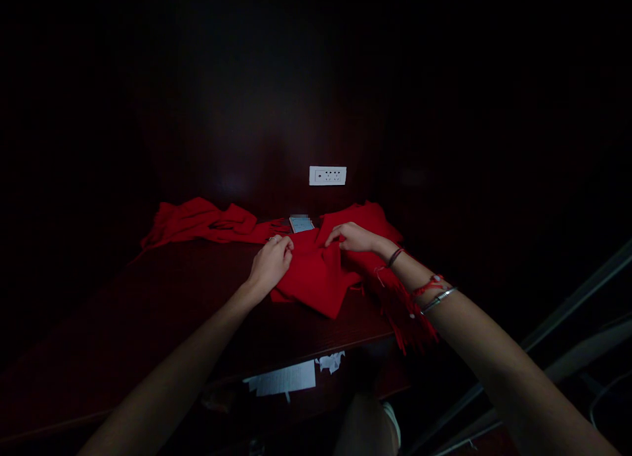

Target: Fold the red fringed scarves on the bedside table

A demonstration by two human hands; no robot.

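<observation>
A red fringed scarf (316, 278) lies partly folded on the dark wooden desk, its tassels hanging over the front edge at the right. My left hand (272, 262) is closed on the left side of the cloth, with a ring on one finger. On the right part of the scarf, my right hand (351, 237) has its fingers bent and pinching a raised fold; the fingertips are partly hidden in the cloth. Bracelets circle my right wrist and forearm. Further left, a second heap of red cloth (197, 222) is crumpled along the back of the desk.
A small pale-blue card or booklet (301, 224) lies behind the scarf. On the dark back wall is a white socket plate (328, 176). Beneath the desk's front edge, papers (284, 379) and a crumpled white scrap (330, 362) lie on a lower shelf. The scene is very dim.
</observation>
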